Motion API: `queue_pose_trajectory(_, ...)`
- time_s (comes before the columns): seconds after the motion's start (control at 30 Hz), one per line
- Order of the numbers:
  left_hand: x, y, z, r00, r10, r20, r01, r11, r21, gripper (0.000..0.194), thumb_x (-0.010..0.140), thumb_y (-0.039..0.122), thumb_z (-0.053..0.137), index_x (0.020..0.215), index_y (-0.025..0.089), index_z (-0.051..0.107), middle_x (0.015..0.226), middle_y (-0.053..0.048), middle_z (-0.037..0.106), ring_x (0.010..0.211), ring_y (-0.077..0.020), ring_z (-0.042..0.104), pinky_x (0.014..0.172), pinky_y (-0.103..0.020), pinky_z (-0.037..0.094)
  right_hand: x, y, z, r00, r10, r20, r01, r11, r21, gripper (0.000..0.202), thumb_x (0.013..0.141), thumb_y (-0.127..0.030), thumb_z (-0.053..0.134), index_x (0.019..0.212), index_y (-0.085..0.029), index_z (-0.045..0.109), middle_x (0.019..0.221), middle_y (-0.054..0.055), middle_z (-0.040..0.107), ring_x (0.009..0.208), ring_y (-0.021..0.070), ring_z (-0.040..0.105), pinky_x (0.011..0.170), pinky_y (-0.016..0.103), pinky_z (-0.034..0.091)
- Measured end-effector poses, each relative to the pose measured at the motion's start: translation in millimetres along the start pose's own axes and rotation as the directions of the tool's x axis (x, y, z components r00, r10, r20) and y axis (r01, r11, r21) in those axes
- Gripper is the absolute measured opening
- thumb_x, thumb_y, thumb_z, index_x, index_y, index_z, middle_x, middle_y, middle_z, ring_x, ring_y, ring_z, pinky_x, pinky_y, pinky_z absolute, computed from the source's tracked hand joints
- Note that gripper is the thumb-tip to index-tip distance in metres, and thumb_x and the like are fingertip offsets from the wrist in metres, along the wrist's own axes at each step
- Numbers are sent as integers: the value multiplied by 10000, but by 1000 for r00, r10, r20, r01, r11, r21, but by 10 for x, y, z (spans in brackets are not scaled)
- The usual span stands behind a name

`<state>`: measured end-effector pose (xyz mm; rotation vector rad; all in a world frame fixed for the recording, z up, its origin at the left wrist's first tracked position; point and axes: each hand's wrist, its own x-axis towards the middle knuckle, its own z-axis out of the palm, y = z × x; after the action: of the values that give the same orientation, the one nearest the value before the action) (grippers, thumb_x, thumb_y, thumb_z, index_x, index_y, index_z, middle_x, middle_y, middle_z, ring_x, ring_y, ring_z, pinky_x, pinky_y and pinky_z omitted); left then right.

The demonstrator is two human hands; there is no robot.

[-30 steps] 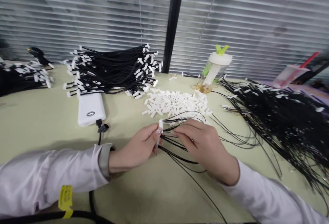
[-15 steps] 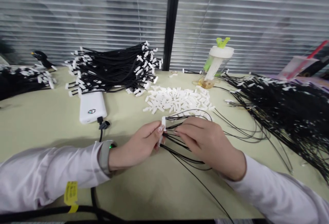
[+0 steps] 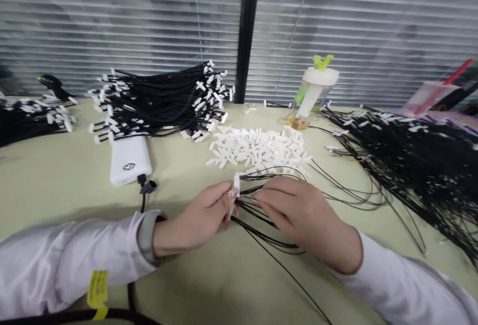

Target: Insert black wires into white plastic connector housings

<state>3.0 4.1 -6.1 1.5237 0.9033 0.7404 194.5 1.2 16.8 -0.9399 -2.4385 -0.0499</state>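
Note:
Pinched in my left hand [image 3: 203, 214] is a white plastic connector [image 3: 237, 184], held upright, with another white piece showing below my thumb. Several thin black wires [image 3: 261, 238] run from it to the right. My right hand [image 3: 295, 208] is closed, thumb against fingers, on a thin wire close to the connector; its tip is too small to make out. Just beyond both hands lies a pile of loose white connectors [image 3: 257, 147].
Finished-looking black cables with white ends [image 3: 160, 98] are stacked at the back left. A white power bank [image 3: 130, 161] with a plugged cable lies before them. A jar [image 3: 313, 93] with a green clip stands behind. Loose black wires [image 3: 418, 161] heap at right.
The camera view has shifted slightly, so my hands and the connector sit a little lower. Both hands keep their grips; my right fingertips stay near the connector.

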Motion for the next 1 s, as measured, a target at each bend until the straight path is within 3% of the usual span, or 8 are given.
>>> queue_pose_trajectory(0.27, -2, -27, 12, 999, 44, 3, -44, 998, 47, 271, 872, 354, 332, 690, 173, 420, 613, 40, 418, 524, -80, 395, 497, -204, 347, 12, -34, -3, 1000, 12, 26, -12, 1000, -7, 232, 857, -203, 396, 781, -177, 615, 694, 17, 554, 668, 110, 479, 642, 234, 379)
queue_pose_trajectory(1.0, 4, 8, -1, 999, 30, 27, -32, 997, 65, 275, 875, 365, 321, 697, 177, 414, 603, 41, 409, 527, -84, 388, 501, -209, 348, 10, -17, -10, 1000, 8, 20, -8, 1000, 26, 231, 857, -221, 401, 787, -173, 616, 713, 26, 568, 692, 112, 493, 643, 230, 383)
